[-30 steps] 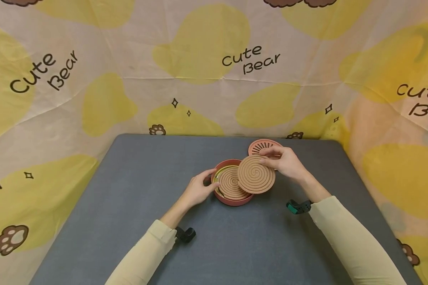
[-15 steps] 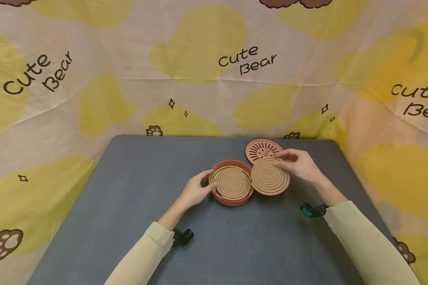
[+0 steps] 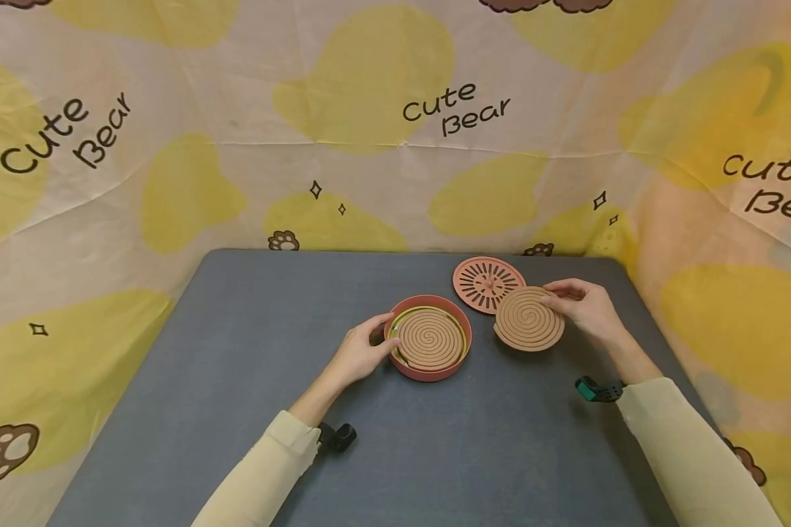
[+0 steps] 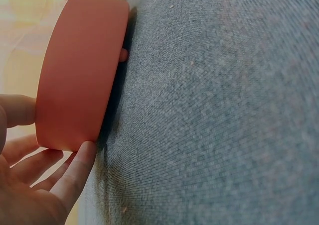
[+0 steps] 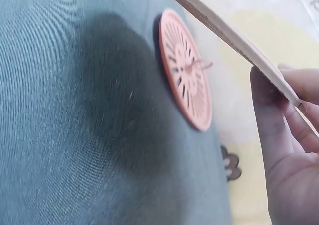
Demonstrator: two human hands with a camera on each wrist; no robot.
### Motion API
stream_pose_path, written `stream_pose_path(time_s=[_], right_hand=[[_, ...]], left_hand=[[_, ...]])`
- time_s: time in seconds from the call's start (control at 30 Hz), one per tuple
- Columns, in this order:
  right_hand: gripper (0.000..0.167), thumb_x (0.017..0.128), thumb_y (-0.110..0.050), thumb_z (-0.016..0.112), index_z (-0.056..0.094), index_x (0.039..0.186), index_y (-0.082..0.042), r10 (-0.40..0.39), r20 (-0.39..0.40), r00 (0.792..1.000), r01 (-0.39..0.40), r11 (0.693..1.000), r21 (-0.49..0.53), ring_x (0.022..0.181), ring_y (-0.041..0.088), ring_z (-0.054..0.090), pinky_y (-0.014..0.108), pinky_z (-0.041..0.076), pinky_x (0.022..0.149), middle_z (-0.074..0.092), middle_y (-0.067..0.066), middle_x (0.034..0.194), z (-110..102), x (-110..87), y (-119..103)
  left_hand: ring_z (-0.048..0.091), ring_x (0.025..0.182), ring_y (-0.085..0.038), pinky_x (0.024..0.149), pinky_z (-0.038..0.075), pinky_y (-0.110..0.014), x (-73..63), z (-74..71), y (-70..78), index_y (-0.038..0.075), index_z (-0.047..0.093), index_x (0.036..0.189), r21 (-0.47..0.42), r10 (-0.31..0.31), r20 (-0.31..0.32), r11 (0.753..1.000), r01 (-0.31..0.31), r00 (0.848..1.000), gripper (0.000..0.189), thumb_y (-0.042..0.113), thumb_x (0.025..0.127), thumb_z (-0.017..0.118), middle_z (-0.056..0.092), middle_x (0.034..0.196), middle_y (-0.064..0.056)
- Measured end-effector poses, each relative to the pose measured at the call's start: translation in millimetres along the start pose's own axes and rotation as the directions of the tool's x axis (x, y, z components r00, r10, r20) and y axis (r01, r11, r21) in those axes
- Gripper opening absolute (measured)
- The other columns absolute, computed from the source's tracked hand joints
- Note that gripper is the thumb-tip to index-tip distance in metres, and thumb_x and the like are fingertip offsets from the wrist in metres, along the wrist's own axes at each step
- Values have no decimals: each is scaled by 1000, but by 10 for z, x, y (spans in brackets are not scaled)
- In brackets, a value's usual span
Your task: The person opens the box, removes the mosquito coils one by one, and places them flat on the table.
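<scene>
A tan spiral mosquito coil is pinched at its upper right edge between the thumb and fingers of my right hand. In the right wrist view this coil appears edge-on, raised over the table, its shadow on the cloth. My left hand grips the left side of a round red mosquito coil holder, thumb at the rim. Its fingertips press the holder's outer wall in the left wrist view. Inside the holder lies another coil, ringed by a yellow-green edge.
The slotted pink lid lies behind and right of the holder, a small prong standing up at its middle. The held coil overlaps its front edge in the head view. A patterned cloth rises behind the grey table.
My right hand has carried the coil from over the holder to the right, uncovering the coil inside and more of the lid. My left hand stays at the holder.
</scene>
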State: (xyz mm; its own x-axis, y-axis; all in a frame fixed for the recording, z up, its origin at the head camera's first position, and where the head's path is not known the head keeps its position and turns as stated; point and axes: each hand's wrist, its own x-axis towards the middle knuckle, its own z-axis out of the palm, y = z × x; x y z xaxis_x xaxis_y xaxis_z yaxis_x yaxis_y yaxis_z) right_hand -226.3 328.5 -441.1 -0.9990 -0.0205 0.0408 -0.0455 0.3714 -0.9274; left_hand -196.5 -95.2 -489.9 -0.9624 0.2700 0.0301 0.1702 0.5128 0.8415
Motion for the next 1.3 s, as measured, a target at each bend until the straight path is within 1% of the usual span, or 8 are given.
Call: stream_pose_path(time_s=[0.27,0.37,0.5,0.73,0.93,1.03,1.17,1.3], right_hand=[[47,93,-15,77,61,127,13,54,-87,995,-50,997,51,76,3,65,18,54,65,73,-5,93,-139,33,231],[47,93,-16,77,61,128,12,80,-122,989,-72,995,74,77,3,65,17,54,66,72,-8,92,-187,56,314],[47,92,-16,77,61,127,10,114,-178,978,-97,990,102,76,1,65,16,54,66,70,-15,88,-247,79,406],[39,91,-13,79,64,121,6,158,-249,956,-122,980,154,74,0,65,15,54,64,69,-17,85,-292,115,479],[44,95,-18,75,61,127,7,171,-257,951,-171,985,22,75,-1,62,15,53,65,64,-21,83,-322,123,490],[47,96,-22,73,60,130,8,186,-240,953,-206,977,-60,75,1,61,18,54,66,63,-18,84,-331,111,504],[46,96,-24,73,62,128,8,182,-225,957,-225,957,-183,75,6,60,21,53,64,66,-2,92,-333,108,543],[45,97,-27,72,64,126,7,143,-202,969,-206,917,-340,81,14,61,21,50,63,69,18,106,-331,99,586]], left_hand=[[51,135,-31,107,43,-54,3,4,-5,16,55,148,0,-8,5,1000,8,1000,54,27,97,72,54,148,-9],[51,136,-31,108,42,-54,3,6,-21,17,55,148,4,-10,3,1000,10,1000,55,28,97,72,54,149,-9],[52,135,-31,107,43,-55,3,8,-42,18,55,148,8,-14,5,1000,14,1000,55,29,97,72,54,148,-9],[53,134,-31,106,44,-54,2,8,-35,18,55,148,4,-12,1,1000,12,1000,55,29,97,72,55,148,-9],[52,135,-31,107,43,-54,-5,0,-19,17,56,148,7,-9,-5,1000,9,1000,54,28,97,72,55,148,-10],[52,135,-32,107,42,-55,-6,-2,-25,17,56,148,3,-9,-3,1000,9,1000,54,27,97,72,55,148,-10],[52,134,-32,107,43,-54,-5,-5,-31,17,55,148,0,-3,0,1000,3,1000,54,28,97,72,55,148,-10],[51,135,-31,107,43,-54,-6,-9,-34,16,55,148,2,0,3,1000,0,1000,54,28,98,71,55,148,-10]])
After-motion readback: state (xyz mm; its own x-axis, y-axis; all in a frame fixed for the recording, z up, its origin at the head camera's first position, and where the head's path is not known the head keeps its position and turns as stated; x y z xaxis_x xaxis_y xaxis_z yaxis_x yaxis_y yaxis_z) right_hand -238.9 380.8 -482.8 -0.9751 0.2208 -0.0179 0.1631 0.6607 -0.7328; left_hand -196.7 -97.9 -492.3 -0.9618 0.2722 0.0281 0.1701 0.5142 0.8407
